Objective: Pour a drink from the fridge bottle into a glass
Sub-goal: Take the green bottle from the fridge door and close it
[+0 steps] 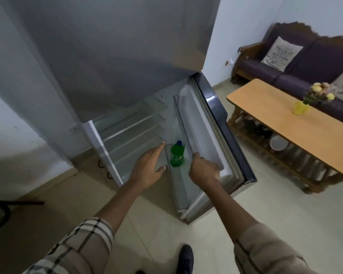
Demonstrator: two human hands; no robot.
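A green bottle (177, 155) with a blue cap stands upright in the lower shelf of the open fridge door (210, 133). My left hand (149, 169) reaches in just left of the bottle, fingers spread and empty, a short gap from it. My right hand (204, 171) grips the inner edge of the fridge door, right of the bottle. No glass is in view.
The grey fridge (111, 56) fills the upper left, its inner shelves (131, 135) bare. A wooden table (297, 123) with a yellow flower vase (301, 107) stands at the right, a dark sofa (305, 62) behind it. My shoe (186, 256) is on the tiled floor.
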